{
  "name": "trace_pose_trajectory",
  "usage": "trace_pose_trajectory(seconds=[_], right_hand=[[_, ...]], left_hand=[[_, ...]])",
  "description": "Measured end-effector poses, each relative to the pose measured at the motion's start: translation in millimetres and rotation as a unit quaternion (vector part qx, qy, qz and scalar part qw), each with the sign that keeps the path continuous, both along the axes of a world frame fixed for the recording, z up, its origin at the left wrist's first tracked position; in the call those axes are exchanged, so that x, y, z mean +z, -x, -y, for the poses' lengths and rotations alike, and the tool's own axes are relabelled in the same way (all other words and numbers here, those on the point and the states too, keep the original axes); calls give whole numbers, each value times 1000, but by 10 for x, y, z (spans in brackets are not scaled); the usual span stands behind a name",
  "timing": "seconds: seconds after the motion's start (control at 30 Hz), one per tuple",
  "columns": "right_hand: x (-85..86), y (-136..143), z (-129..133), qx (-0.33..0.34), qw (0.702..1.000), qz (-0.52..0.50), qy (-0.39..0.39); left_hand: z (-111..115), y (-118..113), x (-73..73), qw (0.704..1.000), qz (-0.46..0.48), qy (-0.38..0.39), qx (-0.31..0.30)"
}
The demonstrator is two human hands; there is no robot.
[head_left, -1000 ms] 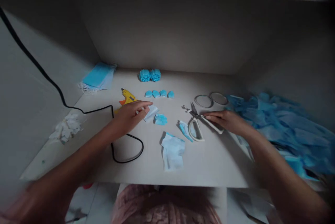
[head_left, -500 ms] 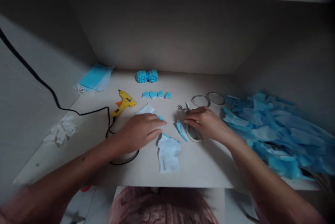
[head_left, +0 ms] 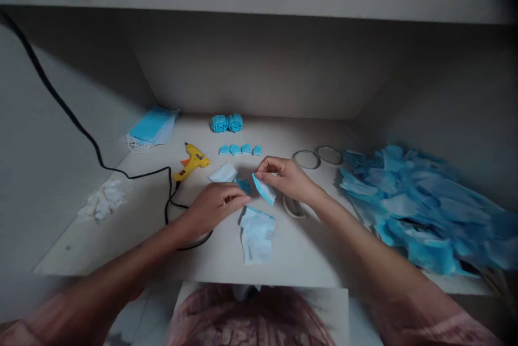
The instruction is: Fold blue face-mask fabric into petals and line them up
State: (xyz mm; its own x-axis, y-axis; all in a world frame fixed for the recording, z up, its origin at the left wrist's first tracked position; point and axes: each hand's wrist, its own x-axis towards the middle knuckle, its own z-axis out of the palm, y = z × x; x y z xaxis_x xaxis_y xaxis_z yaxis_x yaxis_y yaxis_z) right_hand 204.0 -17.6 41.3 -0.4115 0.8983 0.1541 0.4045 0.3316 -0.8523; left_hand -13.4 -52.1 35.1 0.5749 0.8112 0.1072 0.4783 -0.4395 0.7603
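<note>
My right hand (head_left: pixel 285 177) pinches a small folded piece of blue-and-white mask fabric (head_left: pixel 265 189) between thumb and fingers, above the table. My left hand (head_left: pixel 216 205) is beside it, fingers and thumb slightly apart, with nothing visible in them. Just beyond its fingertips is a small blue fabric piece (head_left: pixel 243 185), and behind that a white piece (head_left: pixel 223 173). Nearer me lies a larger pale cut fabric piece (head_left: pixel 258 238). Under my right hand are scissors (head_left: pixel 294 208); one handle loop shows and the rest is hidden.
A yellow glue gun (head_left: pixel 191 163) with a black cord (head_left: pixel 145 175) lies left, near stacked face masks (head_left: pixel 151 126) and white scraps (head_left: pixel 104 201). Blue rolled flowers (head_left: pixel 227 123), several small folded pieces (head_left: pixel 240 149) and two rings (head_left: pixel 306 159) are farther back. A blue fabric heap (head_left: pixel 421 200) fills the right.
My right hand has left the scissors, moved left and lifted the folded fabric piece off the table. My left hand has stayed close to its place. The view has tilted slightly upward.
</note>
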Motion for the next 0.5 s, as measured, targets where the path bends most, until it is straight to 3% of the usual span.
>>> trace_pose_trajectory(seconds=[0.1, 0.27, 0.5], right_hand=[[-33, 111, 51, -47, 998, -30, -4], [-178, 179, 137, -87, 993, -80, -1], [-313, 117, 80, -114, 949, -273, 112]], left_hand=[[-137, -61, -5, 994, 46, 50, 90], [-304, -182, -129, 983, 132, 108, 66], [-282, -122, -249, 963, 201, 154, 93]])
